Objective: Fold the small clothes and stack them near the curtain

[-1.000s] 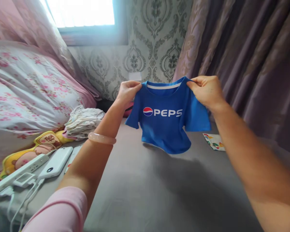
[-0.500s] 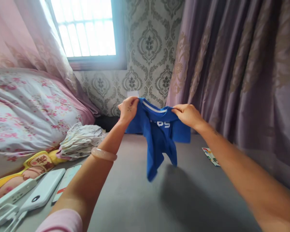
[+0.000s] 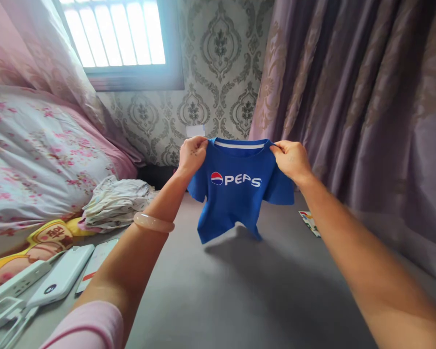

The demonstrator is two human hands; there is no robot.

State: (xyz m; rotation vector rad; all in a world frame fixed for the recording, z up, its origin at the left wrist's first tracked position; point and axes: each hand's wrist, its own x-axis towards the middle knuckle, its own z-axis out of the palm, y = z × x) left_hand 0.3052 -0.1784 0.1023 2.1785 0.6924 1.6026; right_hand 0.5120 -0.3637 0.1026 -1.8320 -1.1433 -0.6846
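A small blue T-shirt with a white neck band and a Pepsi print hangs in front of me, its printed side towards me. My left hand pinches one shoulder of it beside the collar. At the opposite shoulder, my right hand is closed on the fabric in the same way. The collar is stretched between the two hands. The hem hangs down close to the grey surface, its middle bent upward; I cannot tell whether it touches.
On the left lie a power strip, a white power bank, a phone, a yellow cartoon cushion and a crumpled cloth pile. Floral bedding rises behind. A colourful card lies near the purple curtain.
The T-shirt has spread from a folded-in, swinging shape to a flatter one, and more of its print shows. Both hands keep hold and are slightly farther apart. The view has tipped down a little.
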